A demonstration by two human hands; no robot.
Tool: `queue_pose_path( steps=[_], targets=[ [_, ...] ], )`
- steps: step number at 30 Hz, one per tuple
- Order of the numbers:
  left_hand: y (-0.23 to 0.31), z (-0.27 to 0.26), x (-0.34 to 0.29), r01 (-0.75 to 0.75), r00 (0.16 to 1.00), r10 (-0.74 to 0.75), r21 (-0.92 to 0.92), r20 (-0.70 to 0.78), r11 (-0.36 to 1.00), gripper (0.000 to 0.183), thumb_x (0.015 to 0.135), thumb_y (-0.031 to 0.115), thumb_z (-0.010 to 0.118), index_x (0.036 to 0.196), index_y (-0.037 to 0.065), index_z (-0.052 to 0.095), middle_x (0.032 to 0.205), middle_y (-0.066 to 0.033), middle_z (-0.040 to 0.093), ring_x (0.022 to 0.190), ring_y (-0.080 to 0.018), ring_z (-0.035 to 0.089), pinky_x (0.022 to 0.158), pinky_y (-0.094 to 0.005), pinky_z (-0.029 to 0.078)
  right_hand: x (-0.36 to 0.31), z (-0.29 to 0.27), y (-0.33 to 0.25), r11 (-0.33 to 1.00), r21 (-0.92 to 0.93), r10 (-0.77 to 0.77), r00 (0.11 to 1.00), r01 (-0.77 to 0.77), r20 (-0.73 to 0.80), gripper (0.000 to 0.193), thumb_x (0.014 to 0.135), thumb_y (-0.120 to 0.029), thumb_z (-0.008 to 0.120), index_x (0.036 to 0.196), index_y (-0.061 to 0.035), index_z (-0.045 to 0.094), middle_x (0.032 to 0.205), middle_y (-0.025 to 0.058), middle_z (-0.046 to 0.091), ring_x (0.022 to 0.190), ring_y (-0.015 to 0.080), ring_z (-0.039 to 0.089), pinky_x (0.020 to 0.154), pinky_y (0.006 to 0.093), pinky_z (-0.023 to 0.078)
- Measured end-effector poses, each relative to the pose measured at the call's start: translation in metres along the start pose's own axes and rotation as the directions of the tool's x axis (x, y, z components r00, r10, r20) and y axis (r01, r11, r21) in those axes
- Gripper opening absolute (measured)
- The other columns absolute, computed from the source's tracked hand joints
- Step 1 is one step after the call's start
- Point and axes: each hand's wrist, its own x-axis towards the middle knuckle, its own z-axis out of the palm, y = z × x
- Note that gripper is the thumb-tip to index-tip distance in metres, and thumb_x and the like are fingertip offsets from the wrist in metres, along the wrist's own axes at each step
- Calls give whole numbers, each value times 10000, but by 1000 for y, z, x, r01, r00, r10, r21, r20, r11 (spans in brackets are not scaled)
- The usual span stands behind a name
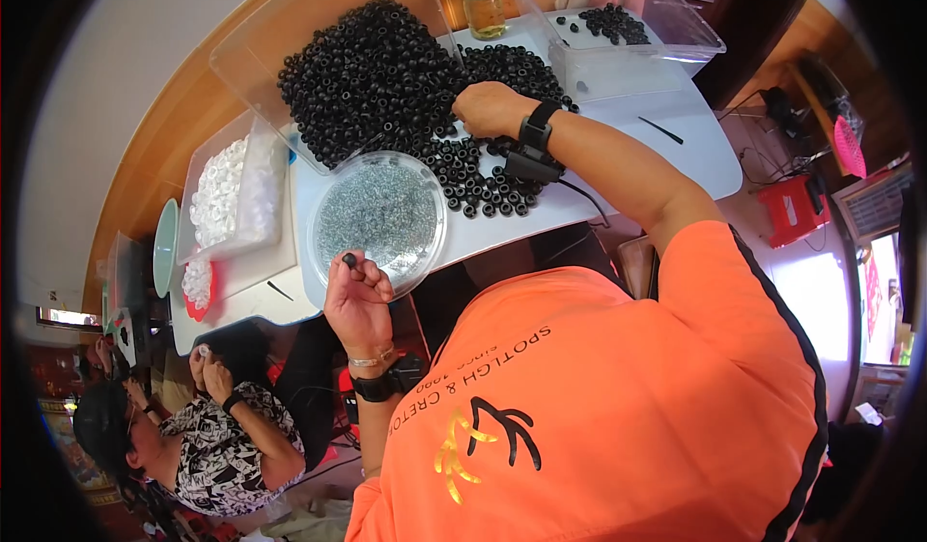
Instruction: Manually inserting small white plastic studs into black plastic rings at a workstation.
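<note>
Near the table's front edge, my left hand [361, 300] is closed, palm up, with a small round black piece [350, 261] pinched between thumb and fingertips. It is just in front of a round clear tub [435, 242] full of tiny clear glassy bits. My right hand [491, 110] reaches over the table to the heap of black ring-shaped pieces [377, 78]. Its fingers curl down at the edge of the heap; their tips and anything in them are hidden. More black rings [488, 189] lie loose below my right wrist.
White pieces fill a clear bin [275, 215] at the left, beside a small red dish [196, 302]. Farther back stand a lidded jar [481, 11] and another clear bin [603, 69]. A thin black tool [660, 130] lies at right. A person [227, 426] works at the lower left.
</note>
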Motion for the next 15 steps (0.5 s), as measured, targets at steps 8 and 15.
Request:
queue_pose_path(
  steps=[8,15],
  targets=[
    [-4,19,7,23,1000,-23,38,18,999,209,978,190,449,1015,2,534,748,-96,549,599,-180,535,518,-276,438,-21,-24,-2,926,375,91,987,-35,-132,162,718,-129,663,816,-4,634,738,171,644,717,287,649,639,376,502],
    [-17,55,20,91,981,-117,164,153,982,198,981,189,434,1032,24,531,759,-85,563,600,-169,552,515,-256,427,-43,-25,-29,489,862,80,977,135,-198,227,815,-123,678,1003,5,679,824,65,685,692,119,615,641,258,505]
  ],
)
